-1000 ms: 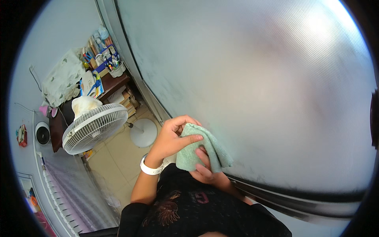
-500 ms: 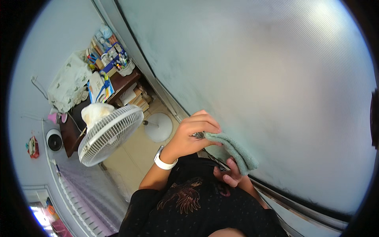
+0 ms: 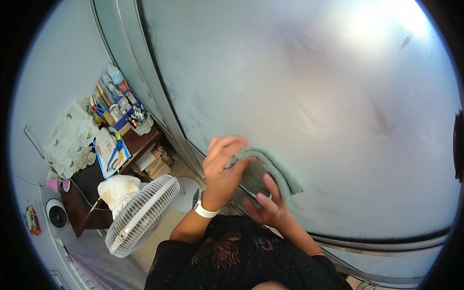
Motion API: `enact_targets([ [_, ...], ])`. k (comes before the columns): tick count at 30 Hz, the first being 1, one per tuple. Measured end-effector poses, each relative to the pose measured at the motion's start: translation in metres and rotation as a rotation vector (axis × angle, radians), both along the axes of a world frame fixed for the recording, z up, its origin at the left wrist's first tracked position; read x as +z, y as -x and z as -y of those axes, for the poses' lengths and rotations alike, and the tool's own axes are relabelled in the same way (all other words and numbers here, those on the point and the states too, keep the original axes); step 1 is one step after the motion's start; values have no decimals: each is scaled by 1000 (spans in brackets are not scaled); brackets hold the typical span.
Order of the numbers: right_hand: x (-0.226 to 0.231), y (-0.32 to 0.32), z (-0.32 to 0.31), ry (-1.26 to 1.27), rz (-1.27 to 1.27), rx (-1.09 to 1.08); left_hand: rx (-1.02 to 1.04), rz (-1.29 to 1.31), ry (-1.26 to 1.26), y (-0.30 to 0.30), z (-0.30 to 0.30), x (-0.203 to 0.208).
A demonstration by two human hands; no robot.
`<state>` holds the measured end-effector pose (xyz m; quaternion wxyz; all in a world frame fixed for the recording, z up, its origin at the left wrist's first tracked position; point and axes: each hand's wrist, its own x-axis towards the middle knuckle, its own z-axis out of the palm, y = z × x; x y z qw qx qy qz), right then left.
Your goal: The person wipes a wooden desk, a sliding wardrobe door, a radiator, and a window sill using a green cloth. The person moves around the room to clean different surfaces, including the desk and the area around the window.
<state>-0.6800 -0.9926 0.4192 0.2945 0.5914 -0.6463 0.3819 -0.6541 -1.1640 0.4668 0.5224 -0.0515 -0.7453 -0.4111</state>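
My left hand [image 3: 224, 162], with a white-banded watch [image 3: 203, 205] on its wrist, is closed around the upper end of a folded grey-green cloth [image 3: 275, 166]. The cloth arches down and to the right toward my right hand [image 3: 270, 205]. That hand is palm-up with its fingers and thumb apart, the fingertips against or just beside the lower edge of the cloth; whether they touch it is hard to tell. Both hands are in front of a large frosted glass panel [image 3: 333, 125], close to my body.
A white fan [image 3: 142, 215] stands to my left, its round base [image 3: 186, 194] on the floor. Behind it, a dark wooden desk [image 3: 145, 145] bears pens, books and boxes. A metal frame [image 3: 169, 113] edges the glass, and a white cylindrical device [image 3: 57, 212] stands by the wall.
My view has shifted, so the desk and fan sit lower. My left hand has turned more upright and the cloth arches more. My right hand has come up, its fingers more spread.
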Motion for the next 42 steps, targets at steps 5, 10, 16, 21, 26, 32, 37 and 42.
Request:
enact_targets([
  [5,37,7,64,167,193,138,214,-300,104,13,8,-49],
  [10,38,12,70,107,165,197,339,-147,295,37,7,-54],
  [16,28,-10,29,276,71,-149,348,-107,289,50,-19,-46],
  [21,33,-33,-14,394,12,-394,335,-11,309,40,-44,-40],
  [26,36,-55,-50,470,56,-632,363,-151,462,36,-120,-31],
  [32,25,-78,-121,811,207,-906,-122,-35,698,-1,-185,1],
  [37,8,-90,-125,1047,565,-703,-7,-3,774,-15,-192,19],
  [42,17,-94,-127,837,679,-715,161,11,846,-14,-176,16],
])
